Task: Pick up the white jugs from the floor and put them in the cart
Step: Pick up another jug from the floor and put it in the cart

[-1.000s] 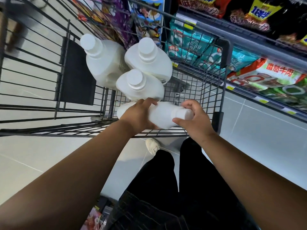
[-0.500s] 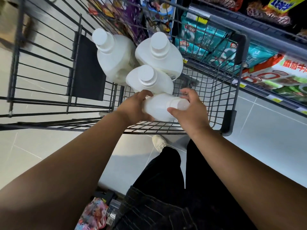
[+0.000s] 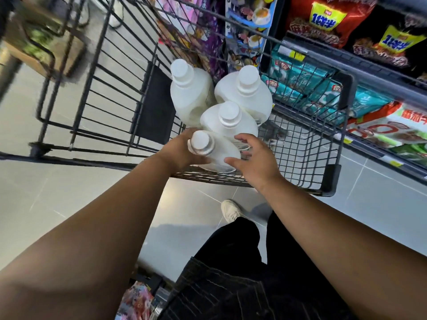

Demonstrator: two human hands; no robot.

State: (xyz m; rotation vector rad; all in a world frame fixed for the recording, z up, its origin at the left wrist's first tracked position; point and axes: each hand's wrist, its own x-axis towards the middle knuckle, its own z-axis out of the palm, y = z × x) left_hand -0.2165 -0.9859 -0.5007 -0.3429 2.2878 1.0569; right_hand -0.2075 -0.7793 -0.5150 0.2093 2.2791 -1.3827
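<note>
A black wire cart (image 3: 332, 179) holds several white jugs with white caps. Three stand upright together: one at the far left (image 3: 188, 98), one at the far right (image 3: 245, 93), one in front of them (image 3: 228, 123). A fourth jug (image 3: 212, 151) stands nearly upright at the cart's near edge. My left hand (image 3: 182, 151) is wrapped around its left side. My right hand (image 3: 251, 158) hovers at its right side with fingers spread, just off the jug or barely touching it.
Shop shelves (image 3: 360, 65) with snack bags and teal packs run along the right, close to the cart. Grey tiled floor (image 3: 46, 192) lies to the left and below. My legs and a white shoe (image 3: 230, 210) are under the cart's near edge.
The fourth jug went from lying sideways between both hands to standing cap-up in the cart. My right hand has let go of its cap end and opened.
</note>
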